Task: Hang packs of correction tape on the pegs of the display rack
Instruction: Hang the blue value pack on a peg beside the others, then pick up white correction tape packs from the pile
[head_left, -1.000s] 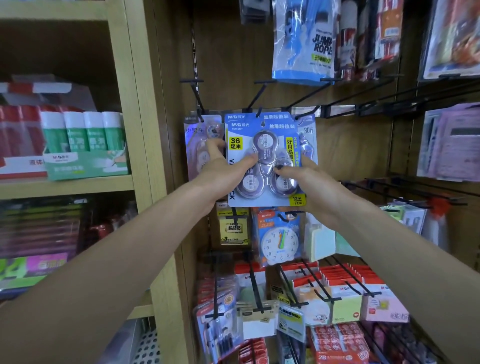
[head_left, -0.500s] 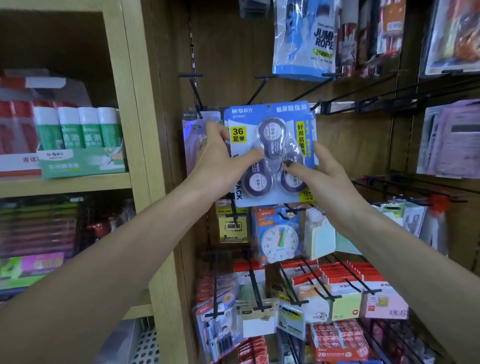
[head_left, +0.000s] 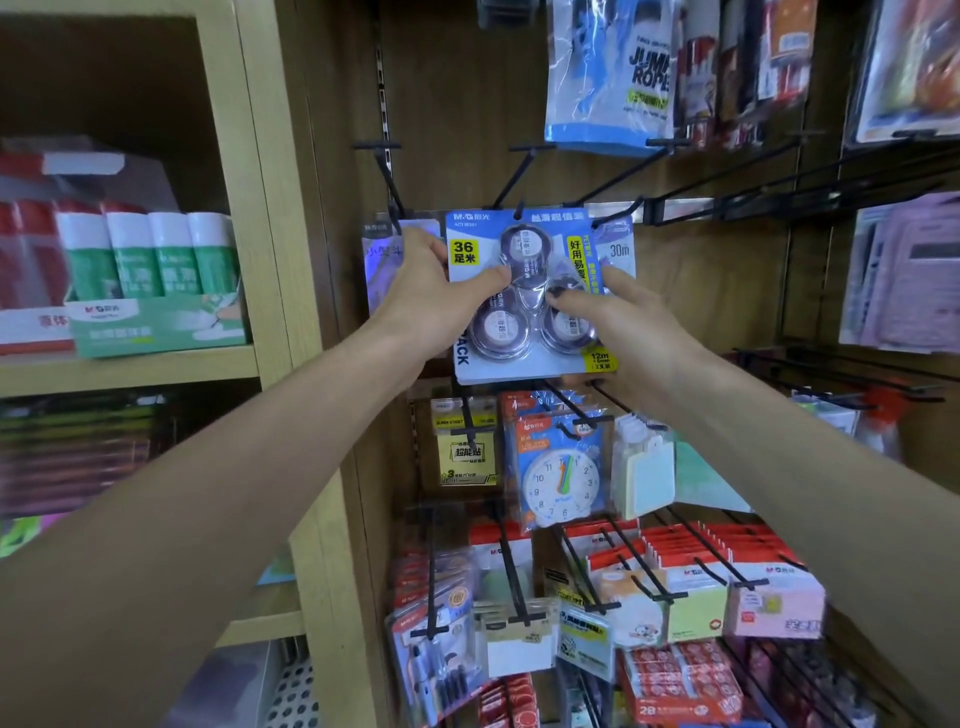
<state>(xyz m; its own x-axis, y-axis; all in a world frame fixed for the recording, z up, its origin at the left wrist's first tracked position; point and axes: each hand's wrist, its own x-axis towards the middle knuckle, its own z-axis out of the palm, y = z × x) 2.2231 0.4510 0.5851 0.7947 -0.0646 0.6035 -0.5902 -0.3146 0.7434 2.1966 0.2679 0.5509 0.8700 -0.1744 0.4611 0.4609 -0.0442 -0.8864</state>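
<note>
A blue pack of correction tape (head_left: 524, 358) with three round dispensers is held up against the display rack. My left hand (head_left: 434, 291) grips its left edge, thumb across the front. My right hand (head_left: 618, 322) grips its right side, thumb on the blister. The pack's top hole sits at the tip of a black peg (head_left: 511, 179) that slopes down from the back panel. Behind it hang two other tape packs, one purple on the left (head_left: 384, 249) and one marked 30m on the right (head_left: 618, 249).
More black pegs (head_left: 727, 176) jut out to the right. A jump rope bag (head_left: 608, 78) hangs above. A clock toy (head_left: 558, 478), sticky notes (head_left: 696, 603) and other packs hang below. Glue sticks (head_left: 150, 254) stand on the wooden shelf at left.
Both hands lifted the blue pack off the peg level and tilted it, then brought it back upright so its top meets the peg tip.
</note>
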